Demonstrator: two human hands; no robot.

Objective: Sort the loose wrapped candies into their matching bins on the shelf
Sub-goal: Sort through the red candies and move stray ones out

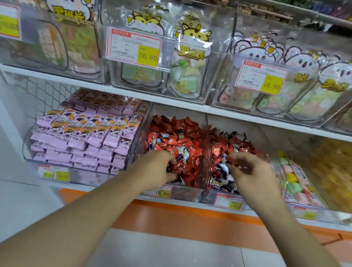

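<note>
Two clear bins sit side by side on the lower shelf. The left bin (190, 193) holds mostly red wrapped candies (183, 133) with a few dark blue and white ones mixed in. The right bin (206, 132) holds red candies at the back and dark blue and white candies (222, 181) at the front. My left hand (154, 170) is in the left bin, its fingers curled round dark and red candies at the front. My right hand (250, 170) reaches into the right bin and pinches a red candy (233, 160) between thumb and fingers.
A bin of pink and orange packets (81, 136) stands to the left. To the right sit bins of pastel marshmallow packs (294, 181) and yellow sweets (340, 173). The upper shelf (129, 91) carries clear bins with price tags. An orange base strip (174, 215) runs below.
</note>
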